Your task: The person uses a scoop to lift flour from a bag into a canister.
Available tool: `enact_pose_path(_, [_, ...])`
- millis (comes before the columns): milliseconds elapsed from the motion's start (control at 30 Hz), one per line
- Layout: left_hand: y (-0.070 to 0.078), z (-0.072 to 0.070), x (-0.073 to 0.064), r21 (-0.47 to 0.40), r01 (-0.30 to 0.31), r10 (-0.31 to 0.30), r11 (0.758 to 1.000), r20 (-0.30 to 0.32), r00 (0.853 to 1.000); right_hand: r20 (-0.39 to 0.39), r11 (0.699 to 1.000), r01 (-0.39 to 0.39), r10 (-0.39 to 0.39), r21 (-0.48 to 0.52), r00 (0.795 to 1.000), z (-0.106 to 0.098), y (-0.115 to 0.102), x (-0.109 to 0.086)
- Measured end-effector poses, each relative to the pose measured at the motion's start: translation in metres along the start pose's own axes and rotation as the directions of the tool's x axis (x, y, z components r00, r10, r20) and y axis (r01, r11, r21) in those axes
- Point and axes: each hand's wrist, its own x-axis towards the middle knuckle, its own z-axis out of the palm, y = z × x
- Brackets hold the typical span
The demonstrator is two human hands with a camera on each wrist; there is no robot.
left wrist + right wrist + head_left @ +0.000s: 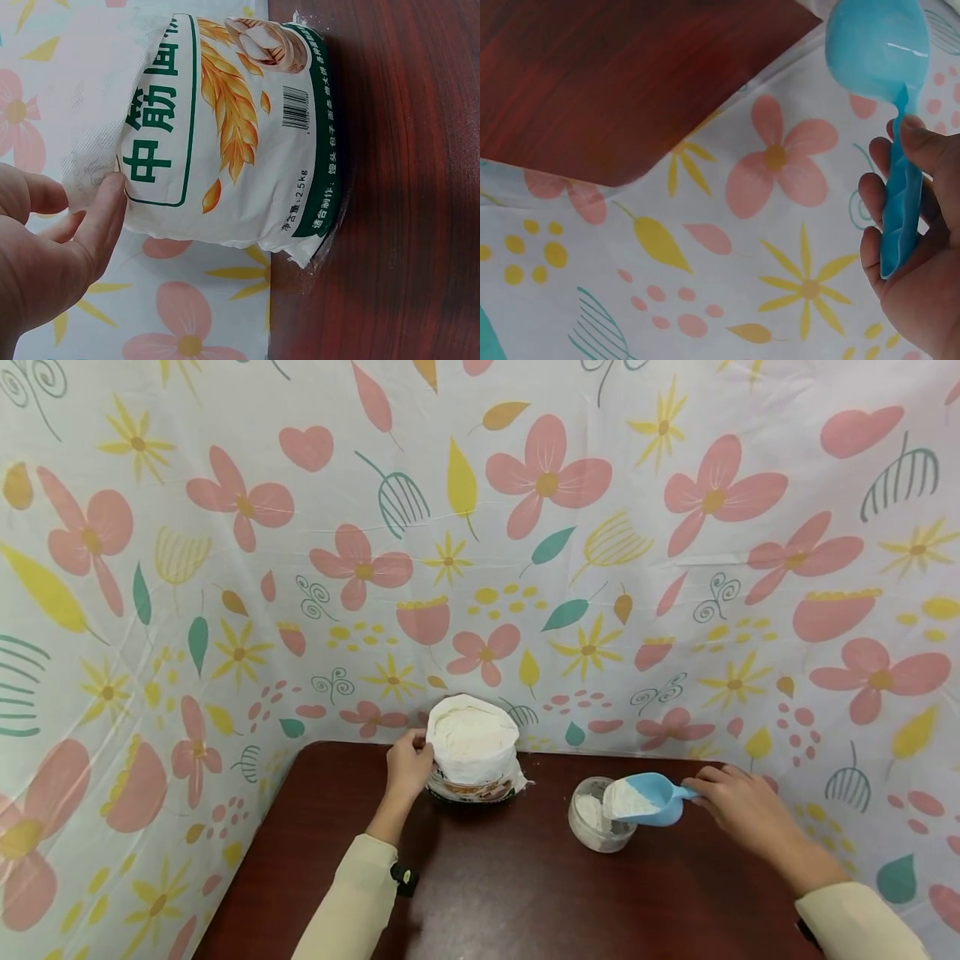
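Note:
A white bag of flour point(474, 770) stands at the table's back edge, its top rolled down and flour showing inside. My left hand point(409, 766) pinches the folded rim on the bag's left side. In the left wrist view the bag point(255, 150) shows its green print, wheat ears and barcode. My right hand point(738, 806) grips the handle of a light blue scoop point(666, 806), fingers wrapped round it in the right wrist view. White flour point(624, 800) fills the scoop, which is tilted over the right side of a clear bowl point(600, 842). Flour lies in the bowl too.
The dark red-brown table point(495, 893) carries the bag on the left and the bowl on the right. A white cloth point(480, 602) with printed flowers hangs right behind the table and along its sides.

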Motion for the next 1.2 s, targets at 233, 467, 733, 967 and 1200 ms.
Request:
enact_pose_path(233, [0.001, 0.0, 0.0, 0.006, 0.005, -0.005, 1.0, -0.001, 1.0, 0.109, 0.999, -0.009, 0.013, -0.037, 0.994, -0.008, -0.005, 0.012])
enact_pose_path(467, [0.001, 0.001, -0.001, 0.005, 0.003, -0.003, 1.0, -0.008, 1.0, 0.078, 0.991, 0.071, -0.063, -0.109, 0.995, -0.005, -0.005, 0.024])
enact_pose_path(733, [0.001, 0.002, -0.002, 0.024, -0.01, 0.01, 1.0, -0.016, 1.0, 0.109, 0.971, 0.154, -0.135, -0.184, 0.985, -0.012, -0.01, 0.045])
enact_pose_path(967, [0.001, 0.001, -0.002, 0.024, -0.002, 0.002, 1.0, -0.012, 1.0, 0.151, 0.954, 0.195, -0.163, -0.23, 0.975, -0.016, -0.015, 0.056])
enact_pose_path(1200, [0.002, 0.002, -0.001, 0.028, -0.011, 0.011, 1.0, -0.016, 1.0, 0.151, 0.922, 0.241, -0.203, -0.304, 0.968, -0.014, -0.017, 0.063])
